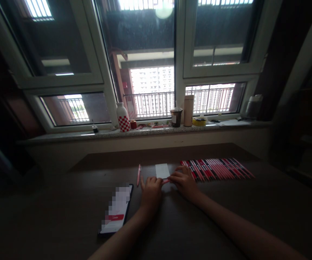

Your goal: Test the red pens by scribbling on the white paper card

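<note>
My left hand (150, 191) and my right hand (184, 182) meet at the middle of a dark table (226, 209), both closed on a pink pen (165, 181) held between them. Just beyond the hands lies a small white card (162, 170). A row of several pink and red pens (217, 168) lies side by side to the right of my right hand. One single pink pen (138, 175) lies apart to the left of my left hand.
A phone (116, 209) with a lit screen lies left of my left arm. On the window sill (77, 135) stand a red-and-white checked bottle (123, 117), a drink cup (176, 117), a tall tumbler (188, 110) and a tape roll (199, 121).
</note>
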{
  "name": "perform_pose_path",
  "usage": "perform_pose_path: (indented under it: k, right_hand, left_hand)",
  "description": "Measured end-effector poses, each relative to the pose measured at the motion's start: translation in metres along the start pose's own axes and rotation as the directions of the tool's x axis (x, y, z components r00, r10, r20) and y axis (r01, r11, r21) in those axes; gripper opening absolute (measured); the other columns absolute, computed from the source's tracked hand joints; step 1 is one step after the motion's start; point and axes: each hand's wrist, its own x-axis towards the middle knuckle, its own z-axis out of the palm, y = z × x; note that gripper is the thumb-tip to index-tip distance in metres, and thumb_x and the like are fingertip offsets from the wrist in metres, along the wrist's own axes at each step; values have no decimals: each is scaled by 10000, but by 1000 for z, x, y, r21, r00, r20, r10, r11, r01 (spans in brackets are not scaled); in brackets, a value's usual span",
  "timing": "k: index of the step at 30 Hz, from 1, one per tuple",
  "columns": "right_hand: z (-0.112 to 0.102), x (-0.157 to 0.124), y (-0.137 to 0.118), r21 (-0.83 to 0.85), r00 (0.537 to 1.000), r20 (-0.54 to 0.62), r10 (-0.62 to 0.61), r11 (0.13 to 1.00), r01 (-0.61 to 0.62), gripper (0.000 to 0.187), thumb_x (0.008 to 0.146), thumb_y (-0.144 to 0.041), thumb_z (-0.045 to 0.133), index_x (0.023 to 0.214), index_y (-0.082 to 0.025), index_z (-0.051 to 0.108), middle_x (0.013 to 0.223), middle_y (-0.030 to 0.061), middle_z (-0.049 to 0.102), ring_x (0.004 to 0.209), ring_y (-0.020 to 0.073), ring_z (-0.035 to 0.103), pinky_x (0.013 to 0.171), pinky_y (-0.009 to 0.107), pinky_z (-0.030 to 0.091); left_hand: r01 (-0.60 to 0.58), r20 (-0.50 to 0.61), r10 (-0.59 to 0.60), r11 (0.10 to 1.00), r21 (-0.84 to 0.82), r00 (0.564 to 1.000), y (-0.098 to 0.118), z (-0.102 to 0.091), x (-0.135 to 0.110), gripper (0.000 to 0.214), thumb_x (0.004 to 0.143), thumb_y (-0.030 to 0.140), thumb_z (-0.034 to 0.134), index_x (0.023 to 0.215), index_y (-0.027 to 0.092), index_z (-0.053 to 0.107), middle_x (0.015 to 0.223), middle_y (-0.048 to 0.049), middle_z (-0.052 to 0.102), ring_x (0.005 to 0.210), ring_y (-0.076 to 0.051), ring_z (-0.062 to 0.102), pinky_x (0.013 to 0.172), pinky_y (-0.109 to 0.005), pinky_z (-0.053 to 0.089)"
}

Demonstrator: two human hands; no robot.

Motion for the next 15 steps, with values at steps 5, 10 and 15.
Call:
perform_pose_path:
  k: [5, 10, 15]
  right_hand:
    - [-1, 1, 0, -1, 1000, -4, 10, 1000, -10, 167, 856, -206, 614, 966, -275, 719, 898, 18, 709, 1011, 239, 485, 930, 420, 319]
    - [0, 0, 1, 4, 999, -18, 28, 1000, -28, 160, 854, -218, 619, 966, -275, 718, 896, 19, 707, 1014, 237, 486, 928, 414, 326]
    - [1, 0, 2, 20, 999, -22, 28, 999, -27, 159, 859, -222, 612, 965, -274, 718, 898, 16, 711, 1010, 238, 487, 931, 421, 326]
  left_hand:
    - [8, 11, -8, 998, -59, 1000, -1, -2, 0, 231, 918, 283, 416, 1049, 249, 603, 1002, -30, 657, 1034, -212, 547, 1089, -562, 140]
    - [23, 8, -22, 999, -37, 1000, -1, -2, -1, 176, 870, 257, 513, 1017, 244, 610, 1040, -30, 629, 1053, -218, 535, 1086, -551, 165]
    - [16, -2, -16, 1000, 16, 1000, -2, 1, -1, 179, 903, 271, 455, 969, 245, 619, 966, -15, 642, 999, -217, 549, 1067, -566, 180]
